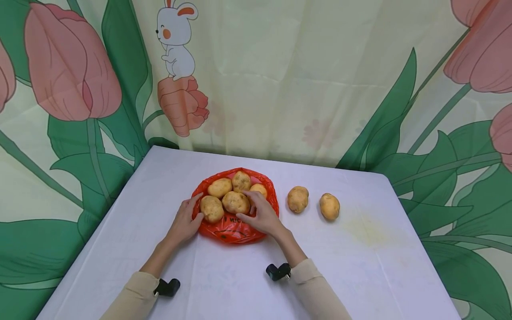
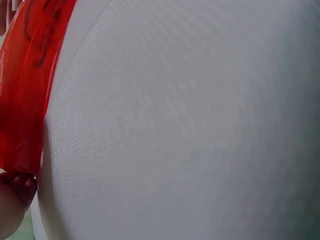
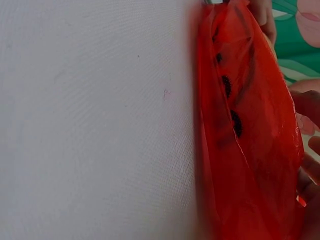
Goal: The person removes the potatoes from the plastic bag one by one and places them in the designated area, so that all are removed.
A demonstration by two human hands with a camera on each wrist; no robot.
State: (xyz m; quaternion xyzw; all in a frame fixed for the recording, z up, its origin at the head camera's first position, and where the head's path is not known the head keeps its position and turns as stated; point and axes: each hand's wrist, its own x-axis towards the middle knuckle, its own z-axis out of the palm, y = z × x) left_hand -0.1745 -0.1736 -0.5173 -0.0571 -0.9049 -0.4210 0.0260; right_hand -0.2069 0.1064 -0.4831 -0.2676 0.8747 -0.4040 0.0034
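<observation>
In the head view a red plastic bag [image 1: 234, 233] lies on the table, its mouth spread open around several potatoes. My left hand [image 1: 187, 220] grips the bag's left side, with the thumb beside the front-left potato [image 1: 212, 209]. In the left wrist view, curled fingers [image 2: 22, 187] meet the bag's edge [image 2: 22, 110]. My right hand [image 1: 262, 215] reaches over the bag's right part, thumb and fingers spread apart beside the middle potato [image 1: 236, 203]. The right wrist view shows the bag's wrinkled side [image 3: 250, 140] with dark print, and fingers [image 3: 310, 105] above its rim.
Two more potatoes lie right of the bag, one nearer [image 1: 298, 199] and one farther out [image 1: 330, 206]. A white cloth covers the table [image 1: 360, 266]. A curtain [image 1: 280, 89] printed with tulips and a rabbit hangs behind it.
</observation>
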